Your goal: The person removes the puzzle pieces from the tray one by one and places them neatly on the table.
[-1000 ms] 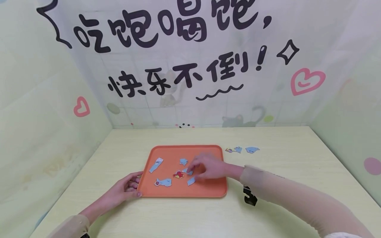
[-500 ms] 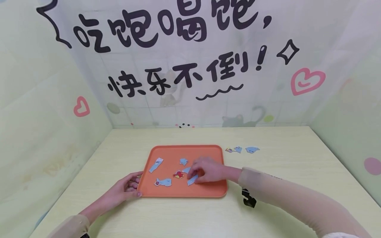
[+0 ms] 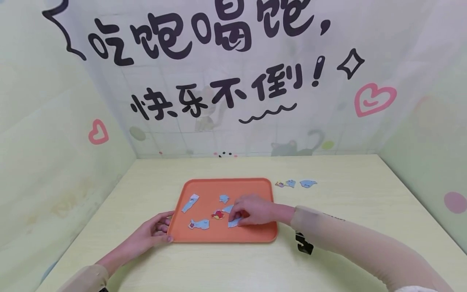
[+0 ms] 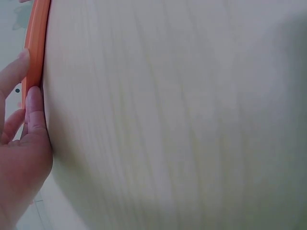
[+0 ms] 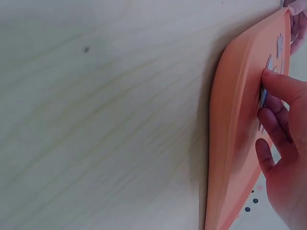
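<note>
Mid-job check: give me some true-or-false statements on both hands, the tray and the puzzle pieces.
1. The left hand holds the orange tray at its left side. True.
2. The right hand is empty. False: the right hand pinches a light-blue puzzle piece.
3. The red puzzle piece lies on the tray. True.
4. Every puzzle piece is inside the tray. False: some puzzle pieces lie on the table to its right.

Left wrist view: close, low, from behind the left fingers (image 4: 35,106), facing along the tabletop (image 4: 168,120). Right wrist view: likewise, behind the right fingers (image 5: 274,125). Head view: farther back, above, facing forward and down. Shared, head and right wrist: orange tray (image 3: 255,236) beneath the right fingers.
</note>
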`<state>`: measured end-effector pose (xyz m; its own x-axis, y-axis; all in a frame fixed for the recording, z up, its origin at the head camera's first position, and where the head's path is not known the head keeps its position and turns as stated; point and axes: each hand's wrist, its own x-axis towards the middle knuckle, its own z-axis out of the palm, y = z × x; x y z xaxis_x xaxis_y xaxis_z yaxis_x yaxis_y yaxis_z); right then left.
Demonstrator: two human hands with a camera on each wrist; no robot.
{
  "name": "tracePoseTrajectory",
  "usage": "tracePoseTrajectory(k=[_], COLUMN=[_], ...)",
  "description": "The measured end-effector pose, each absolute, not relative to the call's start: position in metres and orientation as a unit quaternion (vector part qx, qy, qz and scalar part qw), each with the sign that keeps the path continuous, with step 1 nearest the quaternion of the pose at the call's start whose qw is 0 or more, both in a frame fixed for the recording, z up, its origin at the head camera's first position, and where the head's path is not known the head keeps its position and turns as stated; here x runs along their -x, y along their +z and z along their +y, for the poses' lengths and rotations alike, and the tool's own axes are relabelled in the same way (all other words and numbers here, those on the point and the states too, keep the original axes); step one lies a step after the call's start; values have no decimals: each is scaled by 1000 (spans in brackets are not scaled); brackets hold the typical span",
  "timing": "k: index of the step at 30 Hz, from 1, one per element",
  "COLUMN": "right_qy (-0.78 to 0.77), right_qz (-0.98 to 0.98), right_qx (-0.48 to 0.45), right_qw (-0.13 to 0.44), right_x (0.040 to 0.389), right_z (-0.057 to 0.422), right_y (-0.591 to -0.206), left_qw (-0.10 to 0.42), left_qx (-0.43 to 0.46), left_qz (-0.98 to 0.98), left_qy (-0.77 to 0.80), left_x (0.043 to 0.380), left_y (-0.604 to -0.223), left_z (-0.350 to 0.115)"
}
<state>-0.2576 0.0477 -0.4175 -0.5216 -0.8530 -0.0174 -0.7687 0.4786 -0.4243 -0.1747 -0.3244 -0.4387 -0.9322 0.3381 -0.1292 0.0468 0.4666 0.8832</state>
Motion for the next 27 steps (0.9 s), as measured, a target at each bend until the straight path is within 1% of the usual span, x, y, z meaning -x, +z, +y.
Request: tracePoseTrajectory(k=[13,22,27], right_qy=[-188,-191,-203], right_qz=[846,856,862], right_qx=[480,467,449], right_qw=[134,112,115], right_x=[259,263,264], right_z=[50,61,72], right_y=[-412,-410,-406], left_qw=[148,147,149], left_qx=[-109,-108,-102], left_qz=[845,845,844], left_qy=[502,502,504], left_x=[175,175,174], left_y=[-439,-440,-439], left_z=[-324,-324,-323])
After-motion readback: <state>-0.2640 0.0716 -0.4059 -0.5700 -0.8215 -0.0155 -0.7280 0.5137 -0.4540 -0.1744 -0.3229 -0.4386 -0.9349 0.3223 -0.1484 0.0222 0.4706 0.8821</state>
